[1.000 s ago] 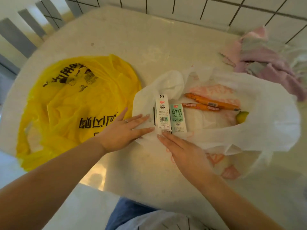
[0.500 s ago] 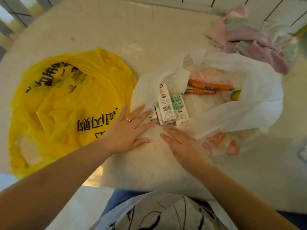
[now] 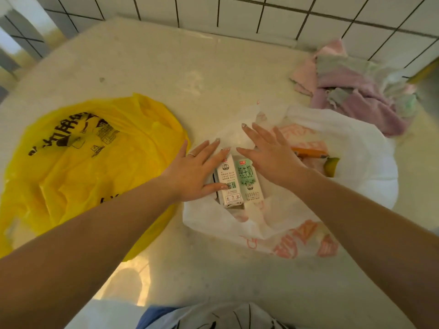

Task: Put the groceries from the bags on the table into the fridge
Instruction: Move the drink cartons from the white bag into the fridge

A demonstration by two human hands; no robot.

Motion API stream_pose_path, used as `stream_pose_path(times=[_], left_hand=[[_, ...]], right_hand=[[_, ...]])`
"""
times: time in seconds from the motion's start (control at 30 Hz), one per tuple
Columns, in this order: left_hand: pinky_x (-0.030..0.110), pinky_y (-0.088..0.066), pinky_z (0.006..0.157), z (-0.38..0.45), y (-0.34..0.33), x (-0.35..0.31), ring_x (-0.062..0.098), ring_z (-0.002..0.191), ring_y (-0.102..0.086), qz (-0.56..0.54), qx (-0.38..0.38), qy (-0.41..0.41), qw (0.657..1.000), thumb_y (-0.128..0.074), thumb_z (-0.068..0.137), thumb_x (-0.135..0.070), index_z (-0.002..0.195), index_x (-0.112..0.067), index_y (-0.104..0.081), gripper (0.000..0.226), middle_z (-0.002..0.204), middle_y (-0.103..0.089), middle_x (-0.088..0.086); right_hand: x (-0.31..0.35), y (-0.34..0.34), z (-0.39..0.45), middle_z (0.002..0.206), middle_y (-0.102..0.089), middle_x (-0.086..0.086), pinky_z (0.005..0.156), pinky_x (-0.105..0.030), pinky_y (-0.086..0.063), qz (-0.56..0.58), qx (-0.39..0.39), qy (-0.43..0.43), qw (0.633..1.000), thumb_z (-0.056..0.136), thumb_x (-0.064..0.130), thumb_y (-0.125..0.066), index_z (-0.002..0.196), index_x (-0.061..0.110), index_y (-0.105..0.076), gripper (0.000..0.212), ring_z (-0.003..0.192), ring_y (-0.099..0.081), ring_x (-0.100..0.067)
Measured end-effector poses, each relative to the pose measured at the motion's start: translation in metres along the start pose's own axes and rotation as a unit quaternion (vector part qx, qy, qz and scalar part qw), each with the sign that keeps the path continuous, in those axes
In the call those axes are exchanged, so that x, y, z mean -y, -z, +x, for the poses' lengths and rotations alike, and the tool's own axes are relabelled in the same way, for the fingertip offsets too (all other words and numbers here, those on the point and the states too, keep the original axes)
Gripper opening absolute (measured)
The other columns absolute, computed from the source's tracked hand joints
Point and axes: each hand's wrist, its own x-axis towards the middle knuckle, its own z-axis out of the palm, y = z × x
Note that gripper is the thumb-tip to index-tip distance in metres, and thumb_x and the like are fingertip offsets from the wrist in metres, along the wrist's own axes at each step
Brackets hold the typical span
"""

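Two small milk cartons lie side by side in the mouth of a white plastic bag (image 3: 356,148): a white one (image 3: 229,184) and a green-and-white one (image 3: 249,182). My left hand (image 3: 194,172) lies flat with straight fingers against the white carton's left side, thumb touching it. My right hand (image 3: 270,153) hovers spread just right of the green carton, over the bag, holding nothing. Deeper in the bag are orange sausage sticks (image 3: 308,151) and a yellow-green fruit (image 3: 331,166), both partly hidden.
A flattened yellow plastic bag (image 3: 78,167) lies on the left of the pale table (image 3: 166,67). A crumpled pink and green cloth (image 3: 351,84) sits at the back right. A white tiled wall (image 3: 285,13) borders the far edge.
Both hands moved forward from the near side of the cartons: the left now lies alongside the white carton, the right has gone over the bag past the green carton.
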Motion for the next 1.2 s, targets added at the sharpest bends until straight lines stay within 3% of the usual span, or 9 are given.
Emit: stream_pose_path(times=[0.1,0.2,0.33,0.43,0.6,0.73,0.83,1.03,1.2], left_hand=[[0.059,0.008,0.111,0.0,-0.007,0.008,0.026,0.145,-0.003,-0.004,0.018,0.011,1.0,0.014,0.065,-0.082,0.132,-0.038,0.036,0.083,0.158,0.009,0.004],[0.061,0.011,0.108,0.002,-0.014,0.016,0.027,0.145,-0.009,-0.002,0.013,0.012,1.0,0.018,0.066,-0.081,0.132,-0.035,0.037,0.083,0.158,0.0,0.006],[0.061,0.012,0.108,0.002,-0.021,0.024,0.029,0.144,-0.009,-0.013,0.016,0.022,1.0,0.022,0.065,-0.081,0.124,-0.038,0.046,0.078,0.158,-0.006,0.007],[0.061,0.011,0.11,0.001,-0.021,0.021,0.03,0.144,-0.01,-0.025,0.011,0.03,0.999,0.019,0.067,-0.08,0.132,-0.037,0.037,0.08,0.158,-0.01,0.008],[0.056,0.009,0.113,0.003,-0.009,0.008,0.026,0.145,-0.004,-0.081,-0.041,0.061,0.994,0.007,0.074,-0.081,0.149,-0.026,0.002,0.094,0.156,-0.017,0.004],[0.052,0.014,0.113,0.005,-0.003,-0.007,0.019,0.145,0.006,-0.11,-0.065,0.095,0.987,-0.006,0.071,-0.085,0.15,-0.022,-0.009,0.101,0.157,-0.014,-0.001],[0.052,0.015,0.111,0.004,-0.006,-0.015,0.016,0.144,0.013,-0.106,-0.04,0.118,0.987,-0.011,0.064,-0.088,0.15,-0.021,-0.006,0.108,0.158,-0.009,-0.003],[0.056,0.011,0.112,0.005,0.003,-0.023,0.014,0.143,0.016,-0.149,-0.021,0.148,0.977,-0.042,0.066,-0.083,0.148,-0.023,-0.012,0.106,0.158,-0.007,-0.004],[0.055,0.013,0.112,0.007,0.006,-0.028,0.014,0.144,0.014,-0.159,-0.051,0.136,0.976,-0.056,0.065,-0.077,0.143,-0.023,-0.022,0.101,0.157,-0.012,-0.003]], right_hand=[[-0.005,-0.008,0.023,0.158,0.007,-0.008,0.111,-0.057,0.001,-0.048,0.026,0.05,0.997,0.092,0.021,-0.052,0.145,0.031,-0.024,0.061,0.145,0.003,-0.026],[-0.009,-0.009,0.046,0.158,0.009,-0.005,0.113,-0.055,0.0,-0.055,0.058,0.08,0.994,0.099,0.034,-0.037,0.148,0.031,-0.013,0.054,0.145,0.004,-0.022],[-0.009,-0.015,0.063,0.158,-0.002,-0.002,0.112,-0.052,-0.01,-0.009,0.118,0.088,0.989,0.1,0.037,-0.031,0.147,0.031,-0.018,0.049,0.145,-0.007,-0.019],[-0.01,-0.019,0.063,0.158,-0.008,0.0,0.11,-0.05,-0.019,0.042,0.151,0.075,0.985,0.1,0.035,-0.031,0.147,0.03,-0.021,0.048,0.144,-0.011,-0.019],[-0.02,-0.005,0.041,0.156,-0.018,-0.001,0.112,-0.049,-0.02,0.101,0.028,0.056,0.993,0.095,0.04,-0.044,0.145,0.025,-0.03,0.054,0.143,-0.017,-0.02],[-0.02,-0.001,0.006,0.142,-0.046,-0.006,0.106,-0.042,-0.032,0.147,-0.04,0.059,0.986,0.086,0.039,-0.061,0.135,0.016,-0.048,0.055,0.129,-0.043,-0.025],[-0.016,-0.006,-0.007,0.137,-0.049,-0.007,0.104,-0.041,-0.038,0.156,0.01,0.078,0.985,0.08,0.047,-0.065,0.135,0.014,-0.047,0.067,0.126,-0.044,-0.024],[-0.007,-0.022,-0.01,0.153,-0.022,-0.004,0.112,-0.035,-0.026,0.166,0.128,0.059,0.976,0.069,0.055,-0.071,0.147,0.017,-0.022,0.099,0.139,-0.024,-0.02],[-0.002,-0.025,-0.01,0.144,-0.031,-0.005,0.102,-0.037,-0.036,0.175,0.125,0.035,0.976,0.063,0.054,-0.076,0.148,0.022,-0.017,0.107,0.129,-0.035,-0.023]])
